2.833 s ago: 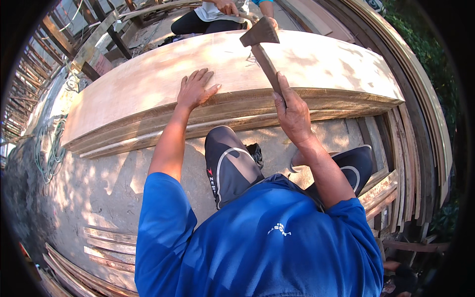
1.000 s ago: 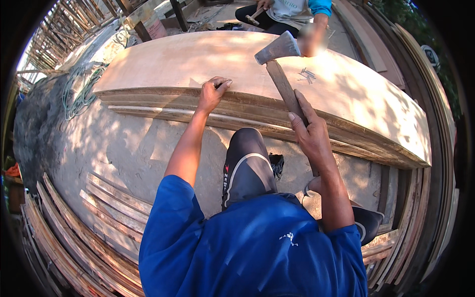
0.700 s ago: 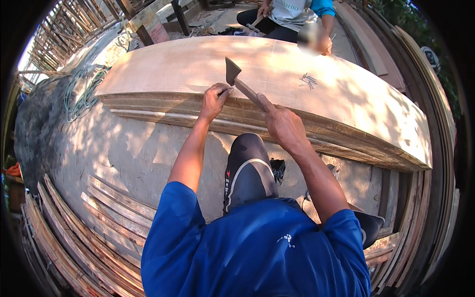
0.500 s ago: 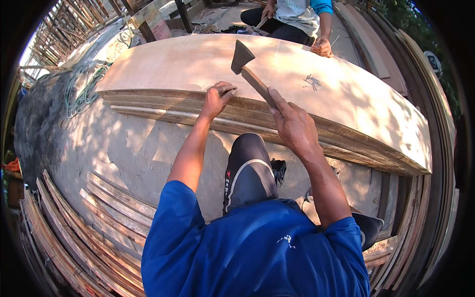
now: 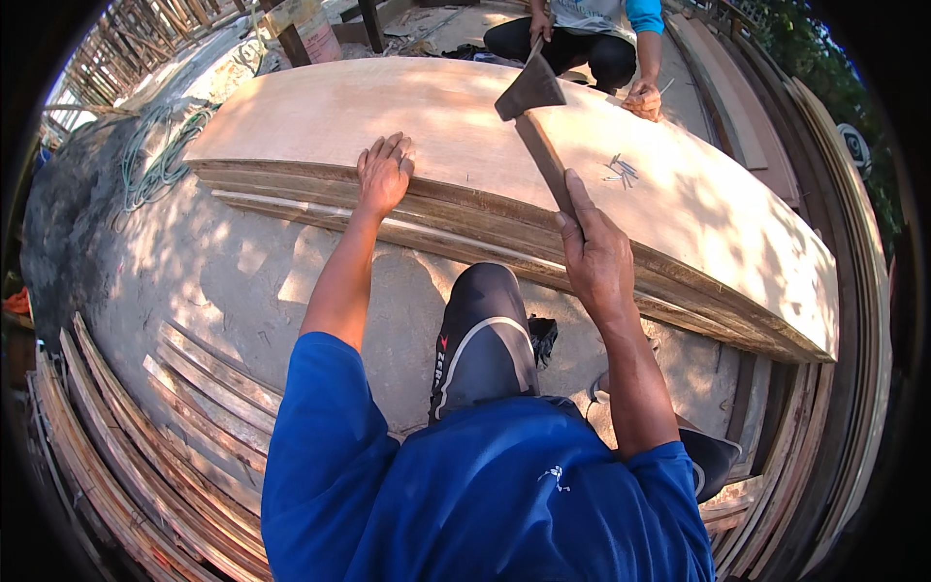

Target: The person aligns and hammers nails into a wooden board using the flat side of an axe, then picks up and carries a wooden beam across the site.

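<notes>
The hatchet (image 5: pixel 539 145) is pointing its head toward eleven o'clock, its long axis running back to five, and it's hanging above the pale wooden panel (image 5: pixel 320 116), just past twelve from the wearer's seat. It's showing a dark, flared head on a plain brown handle. The right hand (image 5: pixel 596 247) is grasping that handle, one finger stretching along it. At eleven, the left hand (image 5: pixel 383 179) is resting palm-down on the panel's near edge, fingers extended, slightly parted. Loose nails (image 5: pixel 621 175) are lying at one.

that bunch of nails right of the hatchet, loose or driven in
Loose: the nails lie on their sides in a small cluster, some crossing, on top of the plywood.
</notes>
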`<move>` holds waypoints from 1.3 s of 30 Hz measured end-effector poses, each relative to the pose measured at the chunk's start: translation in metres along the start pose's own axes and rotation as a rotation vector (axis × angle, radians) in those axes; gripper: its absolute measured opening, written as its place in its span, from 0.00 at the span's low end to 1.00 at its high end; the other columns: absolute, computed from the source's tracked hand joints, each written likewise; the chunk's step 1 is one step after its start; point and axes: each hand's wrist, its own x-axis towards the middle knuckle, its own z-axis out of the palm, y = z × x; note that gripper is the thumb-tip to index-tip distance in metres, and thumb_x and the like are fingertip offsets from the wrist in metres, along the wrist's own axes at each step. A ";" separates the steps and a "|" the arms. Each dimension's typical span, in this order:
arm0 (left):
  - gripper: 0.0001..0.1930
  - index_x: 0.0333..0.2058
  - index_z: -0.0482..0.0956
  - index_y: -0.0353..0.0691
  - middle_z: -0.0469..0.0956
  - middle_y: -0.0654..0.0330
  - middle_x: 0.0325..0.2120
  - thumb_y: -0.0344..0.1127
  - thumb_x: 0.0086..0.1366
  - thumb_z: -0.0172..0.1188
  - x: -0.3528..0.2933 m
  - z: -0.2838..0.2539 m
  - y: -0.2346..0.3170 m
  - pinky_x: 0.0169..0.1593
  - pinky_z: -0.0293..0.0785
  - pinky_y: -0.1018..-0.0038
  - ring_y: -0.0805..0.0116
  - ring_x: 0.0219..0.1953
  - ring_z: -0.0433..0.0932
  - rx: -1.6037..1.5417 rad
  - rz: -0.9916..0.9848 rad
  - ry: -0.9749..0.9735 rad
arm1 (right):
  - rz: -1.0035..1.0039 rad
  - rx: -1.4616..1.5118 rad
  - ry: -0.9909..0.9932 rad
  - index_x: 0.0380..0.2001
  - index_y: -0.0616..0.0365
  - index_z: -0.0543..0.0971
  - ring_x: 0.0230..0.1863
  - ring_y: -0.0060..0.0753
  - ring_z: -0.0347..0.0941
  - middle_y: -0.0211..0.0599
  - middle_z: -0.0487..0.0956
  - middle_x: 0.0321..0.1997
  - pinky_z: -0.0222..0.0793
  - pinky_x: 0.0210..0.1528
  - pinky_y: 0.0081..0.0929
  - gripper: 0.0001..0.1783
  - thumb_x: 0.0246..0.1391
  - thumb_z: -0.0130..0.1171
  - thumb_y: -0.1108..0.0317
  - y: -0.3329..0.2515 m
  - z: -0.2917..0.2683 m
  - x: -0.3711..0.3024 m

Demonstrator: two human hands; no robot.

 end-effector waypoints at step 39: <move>0.23 0.64 0.73 0.52 0.68 0.59 0.67 0.45 0.72 0.52 0.005 0.000 0.001 0.71 0.55 0.50 0.51 0.70 0.63 -0.054 0.057 -0.011 | 0.150 0.045 -0.351 0.69 0.48 0.70 0.44 0.65 0.80 0.58 0.84 0.45 0.74 0.48 0.54 0.29 0.66 0.56 0.62 0.019 -0.027 -0.026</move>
